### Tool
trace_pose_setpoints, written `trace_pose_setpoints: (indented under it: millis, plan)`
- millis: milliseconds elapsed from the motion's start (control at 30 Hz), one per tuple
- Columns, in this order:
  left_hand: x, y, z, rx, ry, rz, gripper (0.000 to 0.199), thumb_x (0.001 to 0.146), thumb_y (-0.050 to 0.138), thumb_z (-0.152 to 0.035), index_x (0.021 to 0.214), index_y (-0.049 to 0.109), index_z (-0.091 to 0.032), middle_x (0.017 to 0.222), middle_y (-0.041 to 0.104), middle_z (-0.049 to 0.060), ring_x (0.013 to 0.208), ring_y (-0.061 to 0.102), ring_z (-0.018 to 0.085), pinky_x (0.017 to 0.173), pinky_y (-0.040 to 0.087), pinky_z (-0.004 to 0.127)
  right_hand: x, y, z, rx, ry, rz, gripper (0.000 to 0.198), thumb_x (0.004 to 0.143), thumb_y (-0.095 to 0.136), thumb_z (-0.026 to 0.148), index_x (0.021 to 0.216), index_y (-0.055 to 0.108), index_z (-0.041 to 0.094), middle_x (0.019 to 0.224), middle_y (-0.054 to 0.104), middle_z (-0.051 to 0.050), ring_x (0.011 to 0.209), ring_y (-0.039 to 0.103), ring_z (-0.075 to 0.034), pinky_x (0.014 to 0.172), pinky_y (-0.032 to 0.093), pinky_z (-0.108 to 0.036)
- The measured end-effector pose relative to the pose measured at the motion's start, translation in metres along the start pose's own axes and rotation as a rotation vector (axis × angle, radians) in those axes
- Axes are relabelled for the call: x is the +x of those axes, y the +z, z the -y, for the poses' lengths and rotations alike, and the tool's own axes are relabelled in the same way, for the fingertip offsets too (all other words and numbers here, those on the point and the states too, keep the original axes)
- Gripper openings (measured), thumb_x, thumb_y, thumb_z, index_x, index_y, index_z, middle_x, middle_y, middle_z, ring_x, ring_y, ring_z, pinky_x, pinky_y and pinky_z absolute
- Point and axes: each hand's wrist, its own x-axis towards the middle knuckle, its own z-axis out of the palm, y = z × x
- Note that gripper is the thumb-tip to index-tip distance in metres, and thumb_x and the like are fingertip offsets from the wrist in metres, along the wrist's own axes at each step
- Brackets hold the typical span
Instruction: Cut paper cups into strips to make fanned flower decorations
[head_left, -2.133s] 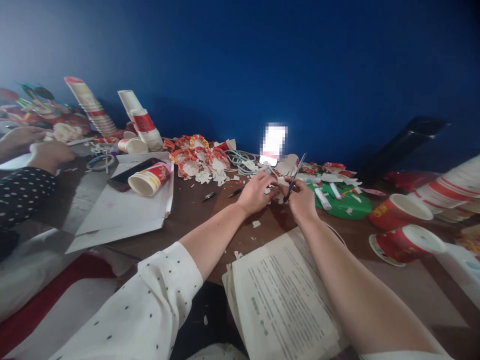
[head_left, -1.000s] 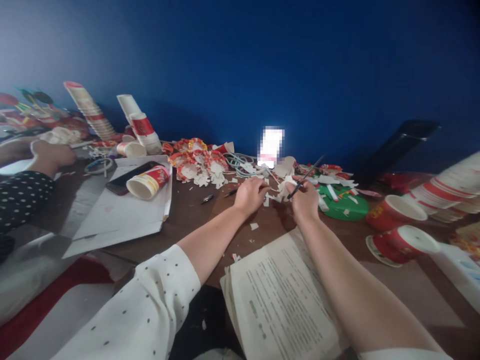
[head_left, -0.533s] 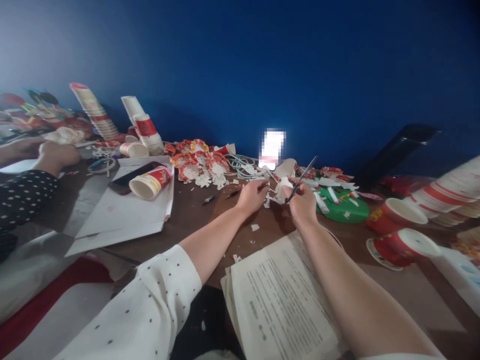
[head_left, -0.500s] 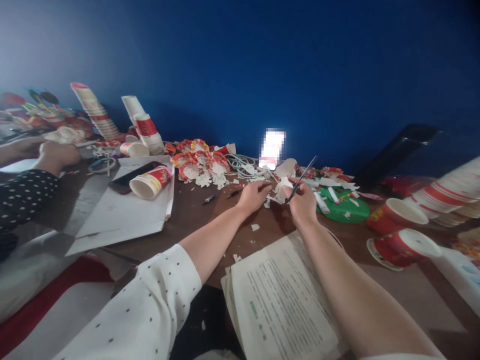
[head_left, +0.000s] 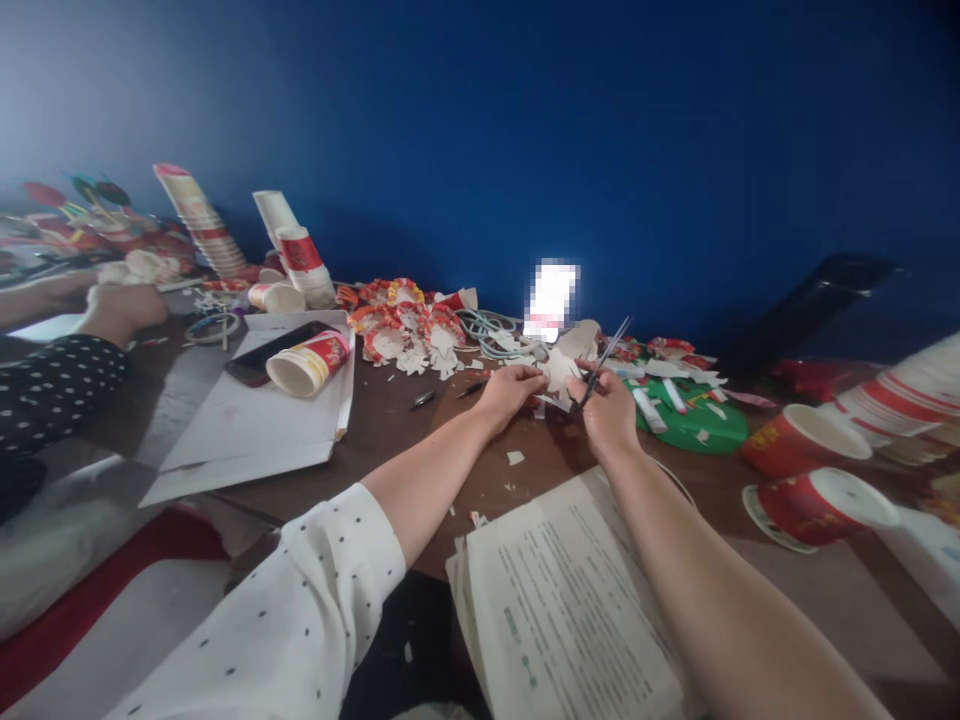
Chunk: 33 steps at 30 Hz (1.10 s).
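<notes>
Dark blue wall (head_left: pixel 420 130) stands behind a brown desk (head_left: pixel 390 430), where small white paper scraps (head_left: pixel 515 458) are scattered, and I watch it from far away. Between the two hands is a jagged-edged white paper piece (head_left: pixel 561 372); if it also rests on the desk, I cannot tell. Compared with half a second ago, the left hand (head_left: pixel 512 388) has come closer, and its fingertips now meet the left edge of the piece, where a gap was seen before. For the work, I judge this means that the piece is steadied from both sides. Whether the left grip truly pinches it, I cannot tell. On the other side, the right hand (head_left: pixel 606 405) has its grip closed around dark-handled scissors with thin metal blades (head_left: pixel 602 365), and its thumb seems to touch the paper also. These scissors point away from me and to the right; their long axis runs slantwise from the handle to the tips, so the blades are directed away from the paper, and they look slightly parted. For the paper itself, I cannot find a clear long axis. Near the right hand lies a flat, rounded green sheet (head_left: pixel 716 432)
</notes>
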Motion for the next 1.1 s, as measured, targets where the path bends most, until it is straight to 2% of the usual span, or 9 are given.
trace_pose_setpoints:
  millis: [300, 467, 533, 667, 800, 1100]
  plan:
    - [0.001, 0.000, 0.000, -0.058, 0.024, -0.059, 0.006, 0.075, 0.070, -0.016, 0.080, 0.066, -0.014, 0.071, 0.066, 0.000, 0.060, 0.058, 0.008, 0.062, 0.050, 0.022, 0.000, 0.002, -0.004, 0.026, 0.027, 0.022, 0.054, 0.060, 0.079, 0.037, 0.107, 0.066, 0.016, 0.076, 0.069, -0.001, 0.069, 0.064, -0.017, 0.062, 0.049, -0.028]
    - [-0.004, 0.003, -0.005, -0.060, 0.043, 0.020, 0.012, 0.074, 0.069, -0.012, 0.086, 0.066, -0.014, 0.083, 0.070, 0.002, 0.066, 0.061, 0.009, 0.066, 0.051, 0.023, 0.000, 0.002, -0.007, 0.004, 0.024, 0.043, 0.054, 0.061, 0.079, 0.037, 0.109, 0.066, 0.015, 0.074, 0.069, -0.001, 0.064, 0.061, -0.016, 0.059, 0.047, -0.027]
    - [-0.004, 0.003, -0.005, -0.032, 0.048, 0.044, 0.013, 0.073, 0.069, -0.010, 0.086, 0.065, -0.013, 0.081, 0.069, 0.001, 0.065, 0.060, 0.009, 0.066, 0.051, 0.023, 0.000, 0.002, -0.008, -0.004, 0.014, 0.058, 0.053, 0.062, 0.079, 0.036, 0.109, 0.067, 0.015, 0.075, 0.069, -0.001, 0.065, 0.061, -0.016, 0.060, 0.047, -0.027]
    - [-0.003, 0.002, -0.005, -0.005, 0.052, 0.011, 0.014, 0.072, 0.069, -0.009, 0.083, 0.064, -0.013, 0.074, 0.066, -0.001, 0.062, 0.058, 0.008, 0.061, 0.049, 0.021, 0.001, 0.000, -0.009, -0.014, 0.010, 0.081, 0.054, 0.062, 0.080, 0.038, 0.110, 0.068, 0.016, 0.078, 0.070, -0.002, 0.067, 0.062, -0.018, 0.061, 0.048, -0.029]
    - [-0.001, 0.001, -0.004, 0.000, 0.051, 0.002, 0.013, 0.072, 0.067, -0.008, 0.084, 0.065, -0.013, 0.074, 0.066, -0.001, 0.062, 0.058, 0.008, 0.059, 0.047, 0.020, 0.003, -0.001, -0.009, -0.015, 0.000, 0.037, 0.055, 0.062, 0.080, 0.041, 0.109, 0.067, 0.016, 0.076, 0.070, -0.002, 0.069, 0.064, -0.017, 0.063, 0.049, -0.028]
    - [0.006, -0.001, 0.005, -0.085, 0.054, 0.041, 0.018, 0.070, 0.074, -0.014, 0.087, 0.069, -0.012, 0.075, 0.067, 0.001, 0.058, 0.056, 0.008, 0.059, 0.045, 0.022, 0.001, 0.000, -0.006, 0.008, 0.009, 0.077, 0.061, 0.060, 0.082, 0.043, 0.112, 0.066, 0.015, 0.077, 0.071, -0.003, 0.069, 0.065, -0.019, 0.064, 0.049, -0.030]
